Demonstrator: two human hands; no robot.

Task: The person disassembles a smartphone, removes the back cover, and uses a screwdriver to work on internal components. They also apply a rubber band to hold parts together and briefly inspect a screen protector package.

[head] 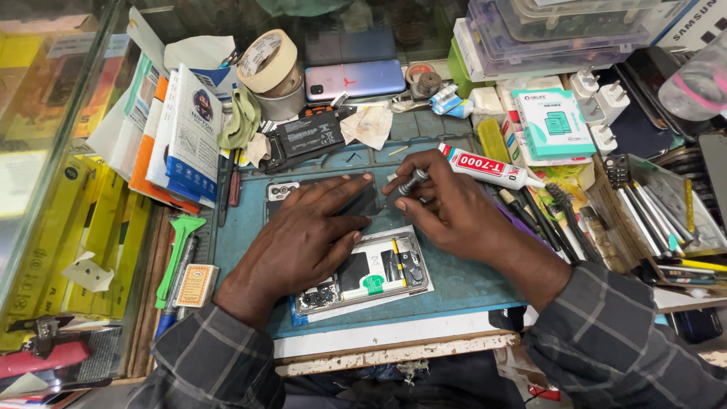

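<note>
Left hand: our left hand (303,235) lies flat, fingers (344,185) spread open, pressing a dark panel (363,201) onto the blue mat (469,280); it grips nothing.
Right hand: our right hand (454,208) has its fingers closed around a small metal-handled tool (411,182), tip down at the dark panel's right edge.
Where the work sits: the dark panel lies mid-mat on the tabletop, just above the opened phone (363,276), which lies face down with its insides bare on a white sheet.
Count, phones: we see 1 opened phone on the mat and 1 purple phone (356,79) at the back.
Count, other: 1 glue tube (485,167) just beside our right hand, 1 tape roll (266,62), 1 loose battery (307,136), 1 green pry tool (178,254) left of the mat.
Risk, slip: we judge the tool tip could skid off the panel edge and scratch it, since only flat pressure holds the panel.
Risk, exposed parts: our left wrist hovers over the opened phone; a shift could nudge its bare components.
Risk, glue: the tube lies near enough to be knocked by our right hand.
</note>
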